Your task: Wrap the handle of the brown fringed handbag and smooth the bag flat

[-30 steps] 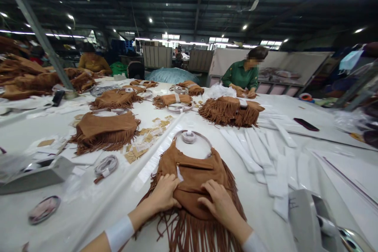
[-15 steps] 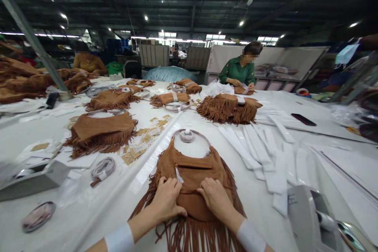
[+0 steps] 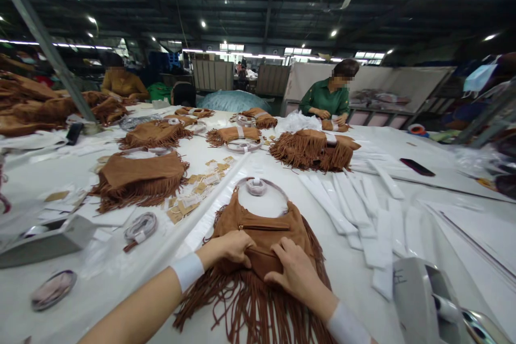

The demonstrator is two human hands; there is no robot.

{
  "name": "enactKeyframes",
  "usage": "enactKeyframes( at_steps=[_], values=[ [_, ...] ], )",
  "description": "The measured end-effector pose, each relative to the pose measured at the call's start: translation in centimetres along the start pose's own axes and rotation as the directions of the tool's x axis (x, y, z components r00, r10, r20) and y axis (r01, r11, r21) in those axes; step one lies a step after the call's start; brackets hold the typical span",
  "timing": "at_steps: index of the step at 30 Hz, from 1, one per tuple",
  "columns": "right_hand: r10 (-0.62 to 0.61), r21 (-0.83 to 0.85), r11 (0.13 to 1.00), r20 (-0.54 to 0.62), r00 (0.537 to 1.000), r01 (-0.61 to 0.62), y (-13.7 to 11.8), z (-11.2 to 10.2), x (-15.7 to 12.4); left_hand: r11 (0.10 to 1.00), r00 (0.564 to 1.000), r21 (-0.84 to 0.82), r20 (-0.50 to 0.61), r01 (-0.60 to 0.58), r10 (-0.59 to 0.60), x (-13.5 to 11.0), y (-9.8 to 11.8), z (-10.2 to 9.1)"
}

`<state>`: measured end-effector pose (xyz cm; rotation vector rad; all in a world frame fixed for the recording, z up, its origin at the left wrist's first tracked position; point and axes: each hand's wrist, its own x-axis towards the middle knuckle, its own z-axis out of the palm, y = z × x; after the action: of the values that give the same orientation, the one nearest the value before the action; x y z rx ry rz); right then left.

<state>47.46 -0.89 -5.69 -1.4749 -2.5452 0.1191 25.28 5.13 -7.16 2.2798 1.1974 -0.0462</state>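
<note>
A tan suede bag with long fringe lies on the white table right in front of me. It has a zipped pocket across its upper part, and a round strap with a white wrap curves above it. My left hand grips a fold in the suede at the bag's left side. My right hand holds the same fold from the right, fingers spread on the lower bag. The fringe spreads below my hands and partly hides under them.
Several other fringed suede bags lie across the table, beside a scatter of small tan labels. White strips lie to the right. A grey machine stands at the lower right. Co-workers work farther along.
My hands have drawn closer and lower on the bag, and a fold now shows across its lower part. The fringe has spread wider, and more of my left forearm is in view.
</note>
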Motion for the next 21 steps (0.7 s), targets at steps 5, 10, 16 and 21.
enactKeyframes(
  at_steps=[5, 10, 16, 21],
  values=[
    [0.028, -0.032, 0.999, 0.014, 1.000, -0.027, 0.7, 1.4, 0.3, 0.999, 0.988, 0.005, -0.147, 0.047, -0.046, -1.3, 1.3, 0.5],
    [0.035, -0.004, 0.999, -0.005, 0.999, -0.035, 1.8, 2.6, 0.2, 0.996, 0.812, 0.071, -0.576, -0.058, 0.088, -6.8, 3.9, 5.8],
    [0.059, 0.009, 0.998, -0.045, 0.997, -0.058, 1.6, 2.5, 0.4, 0.965, 0.923, 0.159, -0.293, -0.209, 0.248, -9.3, 5.0, 11.0],
    [0.097, -0.052, 0.993, -0.108, 0.989, -0.103, 1.6, 3.2, -0.7, 0.999, 0.945, 0.035, -0.323, -0.038, 0.048, -6.6, 6.4, 10.8]
  ],
)
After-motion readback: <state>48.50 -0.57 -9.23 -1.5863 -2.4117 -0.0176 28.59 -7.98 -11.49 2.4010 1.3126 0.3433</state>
